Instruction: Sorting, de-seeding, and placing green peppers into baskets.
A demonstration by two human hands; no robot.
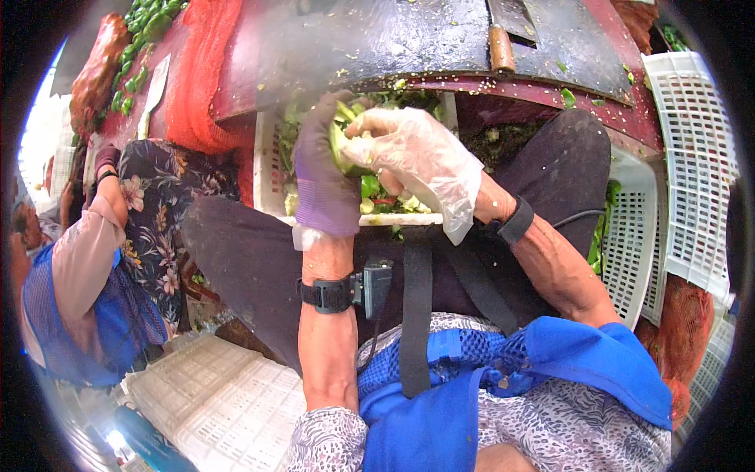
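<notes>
My left hand (324,168), in a purple knit glove, grips a green pepper (340,146) that looks split open. In a thin clear plastic glove, my right hand (407,147) has its thumb and fingers pinched at the pepper's pale inner side. Both hands are over a white plastic crate (377,220) between my knees. Inside it lie green scraps and pale pepper cores (413,205), partly hidden by my hands.
Ahead is a dark board (413,47) strewn with seeds, bearing a wooden-handled cleaver (502,50). Leftward are red mesh (200,76), a knife (156,85) and green peppers (138,38). White baskets (693,153) stand right. A co-worker (88,283) sits left, near another white crate (236,407).
</notes>
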